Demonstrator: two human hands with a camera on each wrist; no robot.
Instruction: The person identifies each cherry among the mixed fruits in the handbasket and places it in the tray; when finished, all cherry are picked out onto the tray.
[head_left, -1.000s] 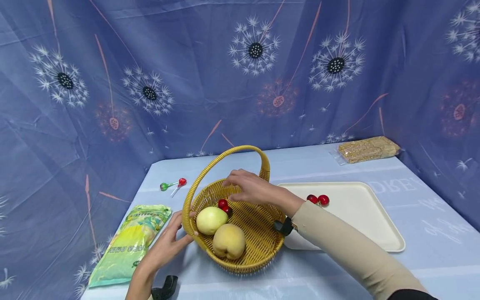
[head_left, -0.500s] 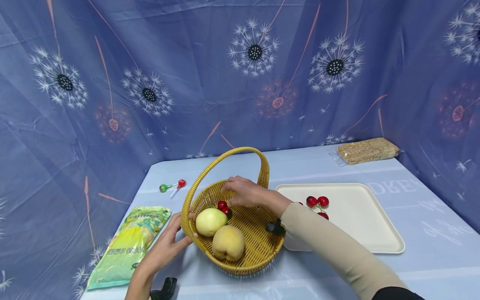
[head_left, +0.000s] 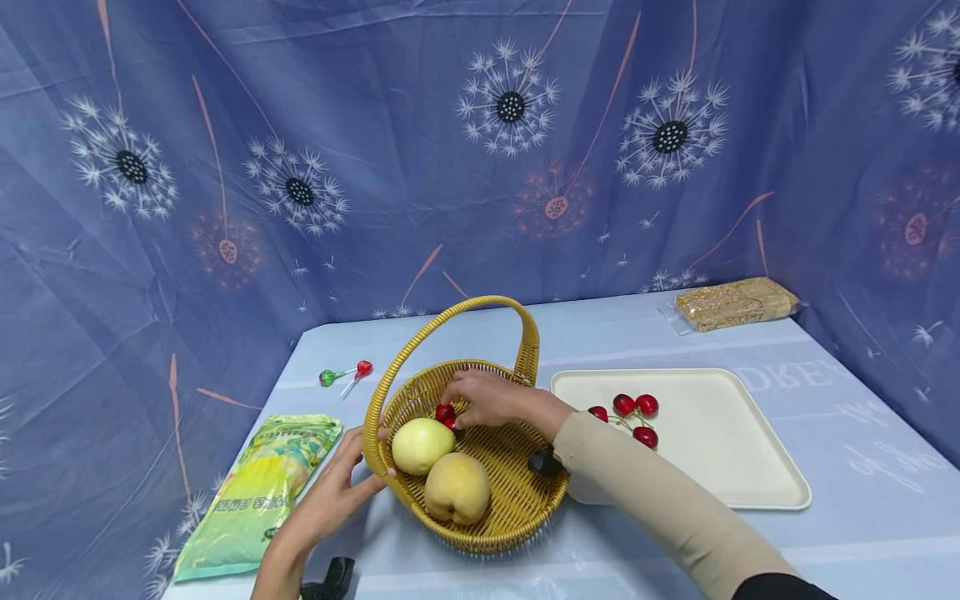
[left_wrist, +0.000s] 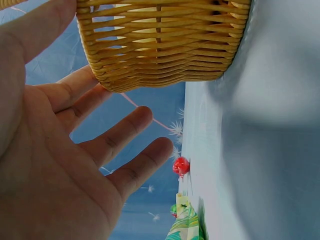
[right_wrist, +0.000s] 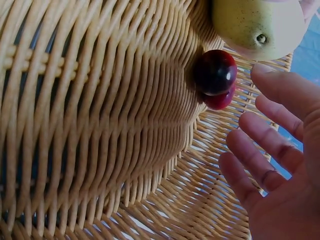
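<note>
A yellow wicker basket (head_left: 517, 492) with a tall handle stands mid-table in the head view. My left hand (head_left: 330, 492) holds its left side by the handle's base, thumb and fingertips at the wicker; the other fingers spread free in the left wrist view. My right hand (head_left: 487, 398) reaches inside with fingers loosely bent. Red cherries (right_wrist: 216, 72) lie just ahead of its fingertips, with a gap in the right wrist view. Beside them sit a pale yellow-green fruit (head_left: 422, 444) and a peach-like fruit (head_left: 457, 488). The right fingers partly cover the cherries in the head view.
Right of the basket, a cream tray (head_left: 720, 467) holds several cherries (head_left: 645, 437) with stems. A green-yellow bag (head_left: 258, 496) lies at the left, two lollipops (head_left: 363, 368) behind it. A clear-wrapped tan packet (head_left: 738, 303) is at the back right. A blue curtain (head_left: 420, 167) hangs behind.
My right hand has sunk lower into the basket, closer to the cherries. The right forearm has shifted left, uncovering more cherries on the tray. My left hand stays in place.
</note>
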